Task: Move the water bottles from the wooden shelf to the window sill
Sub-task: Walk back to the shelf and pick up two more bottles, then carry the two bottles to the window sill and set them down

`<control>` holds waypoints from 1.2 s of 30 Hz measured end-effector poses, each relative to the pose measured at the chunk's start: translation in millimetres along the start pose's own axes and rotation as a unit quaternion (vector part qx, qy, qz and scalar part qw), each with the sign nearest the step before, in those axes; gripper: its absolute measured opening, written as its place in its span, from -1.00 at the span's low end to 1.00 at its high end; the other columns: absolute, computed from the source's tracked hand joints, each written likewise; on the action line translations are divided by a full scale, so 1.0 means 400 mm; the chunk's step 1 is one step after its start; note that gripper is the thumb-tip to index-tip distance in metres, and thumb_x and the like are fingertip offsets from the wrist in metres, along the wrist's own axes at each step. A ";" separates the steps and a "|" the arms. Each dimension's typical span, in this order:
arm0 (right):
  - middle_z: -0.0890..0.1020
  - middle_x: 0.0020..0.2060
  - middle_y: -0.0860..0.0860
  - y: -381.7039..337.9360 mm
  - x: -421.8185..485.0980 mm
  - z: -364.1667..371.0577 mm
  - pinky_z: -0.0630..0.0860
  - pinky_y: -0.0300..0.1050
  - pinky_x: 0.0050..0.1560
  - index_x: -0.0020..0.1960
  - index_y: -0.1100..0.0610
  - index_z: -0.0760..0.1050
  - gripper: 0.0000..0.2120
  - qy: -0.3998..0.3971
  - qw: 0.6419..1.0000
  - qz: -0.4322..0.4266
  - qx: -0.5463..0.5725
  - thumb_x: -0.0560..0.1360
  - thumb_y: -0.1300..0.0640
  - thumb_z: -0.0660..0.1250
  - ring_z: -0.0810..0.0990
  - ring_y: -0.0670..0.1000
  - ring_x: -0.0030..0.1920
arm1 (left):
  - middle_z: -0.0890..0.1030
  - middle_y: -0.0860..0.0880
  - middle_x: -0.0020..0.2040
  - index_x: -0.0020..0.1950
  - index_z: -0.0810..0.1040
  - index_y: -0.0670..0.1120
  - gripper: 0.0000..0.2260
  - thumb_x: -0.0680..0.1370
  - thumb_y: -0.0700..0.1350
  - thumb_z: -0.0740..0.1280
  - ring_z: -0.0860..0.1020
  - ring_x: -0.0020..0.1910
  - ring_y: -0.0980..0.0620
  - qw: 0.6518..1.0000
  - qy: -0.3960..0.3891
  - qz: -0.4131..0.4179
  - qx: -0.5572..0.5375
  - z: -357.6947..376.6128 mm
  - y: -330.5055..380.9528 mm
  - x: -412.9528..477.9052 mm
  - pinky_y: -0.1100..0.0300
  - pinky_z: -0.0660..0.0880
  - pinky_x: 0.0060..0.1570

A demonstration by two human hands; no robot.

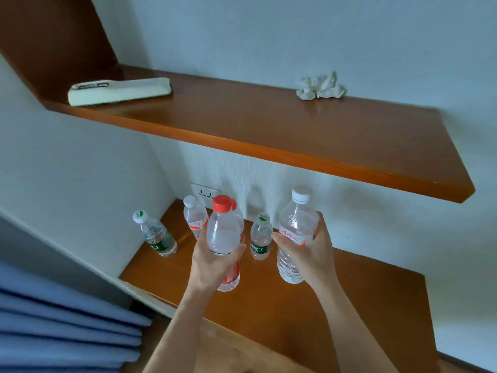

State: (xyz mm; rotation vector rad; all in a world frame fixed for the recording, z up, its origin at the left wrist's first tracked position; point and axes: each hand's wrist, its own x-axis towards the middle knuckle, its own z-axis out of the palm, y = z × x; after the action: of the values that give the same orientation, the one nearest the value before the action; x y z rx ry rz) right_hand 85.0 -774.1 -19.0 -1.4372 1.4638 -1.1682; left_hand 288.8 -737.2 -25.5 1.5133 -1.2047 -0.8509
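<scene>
Red-capped bottle (223,238) held over shelf (336,305), left grip (212,265) curled round it. White-capped bottle (295,227) held over shelf, right grip (316,251) curled round it. Green-label bottle (260,242) stood on shelf, between both.

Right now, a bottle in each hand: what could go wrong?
1. The small green-label bottle stands between the red-cap bottle in the left hand and the white-cap bottle in the right hand; pulling back could knock it over.
2. The upper shelf overhangs both; lifting straight up might hit it.
</scene>
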 end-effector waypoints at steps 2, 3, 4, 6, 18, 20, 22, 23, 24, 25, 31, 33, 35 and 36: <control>0.47 0.04 -0.40 -0.016 -0.005 0.015 0.45 -0.51 -0.15 0.13 -0.33 0.29 -0.42 -0.014 1.000 -0.008 -0.002 0.34 -0.01 0.60 0.55 -0.31 0.04 | 0.57 0.15 0.10 0.26 0.37 0.20 -0.41 0.29 0.16 0.51 0.58 0.11 0.20 1.000 0.005 0.007 -0.007 -0.011 0.020 -0.005 0.43 0.54 -0.18; 0.47 0.04 -0.40 -0.024 -0.008 0.026 0.46 -0.54 -0.15 0.13 -0.33 0.28 -0.41 -0.021 1.000 -0.012 -0.002 0.34 -0.02 0.60 0.54 -0.36 0.05 | 0.58 0.16 0.08 0.21 0.38 0.21 -0.45 0.29 0.17 0.51 0.57 0.09 0.27 1.000 0.008 0.009 -0.012 -0.019 0.027 -0.007 0.46 0.51 -0.21; 0.48 0.05 -0.39 -0.029 -0.009 0.038 0.45 -0.57 -0.14 0.14 -0.33 0.28 -0.41 -0.026 1.000 -0.013 -0.001 0.34 -0.03 0.60 0.54 -0.38 0.06 | 0.58 0.16 0.06 0.20 0.38 0.21 -0.45 0.28 0.19 0.50 0.56 0.07 0.31 1.000 0.013 0.008 -0.014 -0.029 0.032 -0.010 0.48 0.50 -0.23; 0.50 0.05 -0.36 -0.045 -0.016 0.063 0.45 -0.58 -0.15 0.15 -0.31 0.29 -0.41 -0.035 0.999 -0.017 0.010 0.33 -0.03 0.60 0.56 -0.34 0.04 | 0.59 0.14 0.06 0.22 0.40 0.16 -0.42 0.26 0.21 0.49 0.57 0.05 0.32 1.000 0.024 0.004 -0.019 -0.053 0.034 -0.019 0.49 0.50 -0.23; 0.61 0.17 -0.17 -0.138 -0.062 0.246 0.63 -0.25 0.06 0.39 -0.10 0.36 -0.27 -0.235 0.963 -0.111 0.063 0.31 -0.14 0.59 0.60 -0.23 0.15 | 0.63 0.00 -0.02 0.16 0.49 0.04 -0.44 0.23 0.16 0.53 0.62 -0.03 0.08 0.968 0.240 -0.060 -0.028 -0.221 0.035 -0.172 0.28 0.58 -0.14; 0.59 0.15 -0.22 -0.159 -0.097 0.275 0.59 -0.35 0.02 0.36 -0.14 0.36 -0.31 -0.287 0.947 -0.124 0.078 0.32 -0.11 0.59 0.58 -0.29 0.15 | 0.64 0.00 -0.02 0.17 0.50 0.04 -0.42 0.21 0.17 0.52 0.63 -0.01 0.04 0.952 0.295 -0.080 -0.032 -0.252 0.023 -0.231 0.20 0.59 -0.08; 0.57 0.07 -0.32 -0.169 -0.147 0.309 0.54 -0.44 -0.04 0.27 -0.21 0.36 -0.38 -0.335 0.927 -0.146 0.085 0.33 -0.03 0.61 0.56 -0.35 0.11 | 0.65 0.00 -0.02 0.19 0.51 0.03 -0.44 0.24 0.09 0.56 0.63 -0.01 0.05 0.930 0.350 -0.102 -0.034 -0.278 0.015 -0.300 0.22 0.56 -0.10; 0.58 0.02 -0.35 -0.171 -0.175 0.326 0.55 -0.41 -0.02 0.24 -0.22 0.37 -0.39 -0.359 0.917 -0.151 0.090 0.33 0.01 0.62 0.58 -0.32 0.11 | 0.66 0.01 -0.03 0.18 0.51 0.03 -0.49 0.28 0.01 0.57 0.64 -0.02 0.06 0.918 0.378 -0.114 -0.037 -0.289 0.015 -0.338 0.23 0.55 -0.10; 0.60 0.01 -0.34 -0.173 -0.204 0.344 0.57 -0.36 0.01 0.24 -0.22 0.39 -0.39 -0.387 0.905 -0.148 0.093 0.32 0.04 0.63 0.59 -0.28 0.12 | 0.66 0.02 -0.05 0.17 0.51 0.03 -0.53 0.30 -0.05 0.57 0.64 -0.04 0.08 0.905 0.404 -0.125 -0.040 -0.299 0.015 -0.377 0.22 0.55 -0.09; 0.60 0.02 -0.34 -0.178 -0.236 0.362 0.58 -0.32 0.04 0.26 -0.21 0.40 -0.38 -0.416 0.892 -0.145 0.096 0.32 0.05 0.63 0.59 -0.25 0.13 | 0.67 0.04 -0.07 0.14 0.52 0.04 -0.55 0.31 -0.08 0.56 0.65 -0.06 0.09 0.894 0.426 -0.135 -0.043 -0.309 0.014 -0.415 0.19 0.55 -0.08; 0.55 0.00 -0.38 -0.215 -0.441 0.444 0.47 -0.54 -0.10 0.12 -0.28 0.34 -0.40 -0.547 0.816 -0.164 0.085 0.30 0.03 0.64 0.50 -0.42 0.07 | 0.65 -0.01 -0.08 0.05 0.52 0.05 -0.58 0.25 0.01 0.54 0.64 -0.05 0.01 0.815 0.553 -0.172 -0.018 -0.366 0.018 -0.658 0.07 0.60 -0.03; 0.54 -0.09 -0.47 -0.230 -0.504 0.461 0.45 -0.55 -0.14 0.05 -0.26 0.34 -0.44 -0.579 0.794 -0.172 0.074 0.30 0.05 0.64 0.49 -0.45 0.02 | 0.66 0.02 -0.08 0.04 0.53 0.05 -0.60 0.27 -0.02 0.56 0.64 -0.06 0.06 0.785 0.593 -0.180 -0.004 -0.378 0.026 -0.734 0.12 0.58 -0.04; 0.59 -0.14 -0.31 -0.244 -0.563 0.478 0.44 -0.53 -0.17 0.02 -0.19 0.37 -0.47 -0.604 0.775 -0.171 0.067 0.29 0.07 0.65 0.52 -0.41 -0.04 | 0.66 0.01 -0.08 0.04 0.53 0.03 -0.62 0.31 -0.07 0.58 0.63 -0.07 0.09 0.756 0.627 -0.187 0.008 -0.388 0.035 -0.803 0.17 0.56 -0.06; 0.59 -0.14 -0.25 -0.250 -0.592 0.485 0.43 -0.51 -0.17 0.02 -0.18 0.38 -0.48 -0.617 0.765 -0.172 0.064 0.28 0.07 0.65 0.53 -0.39 -0.06 | 0.65 0.01 -0.08 0.03 0.53 0.02 -0.63 0.31 -0.07 0.59 0.63 -0.08 0.10 0.743 0.641 -0.189 0.012 -0.394 0.036 -0.835 0.18 0.55 -0.07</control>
State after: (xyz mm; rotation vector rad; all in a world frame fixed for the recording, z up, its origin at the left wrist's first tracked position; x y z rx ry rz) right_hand 317.6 -552.1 1.0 -1.8226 0.1795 -0.2423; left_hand 343.3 -373.8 13.8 1.8197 0.1389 0.1202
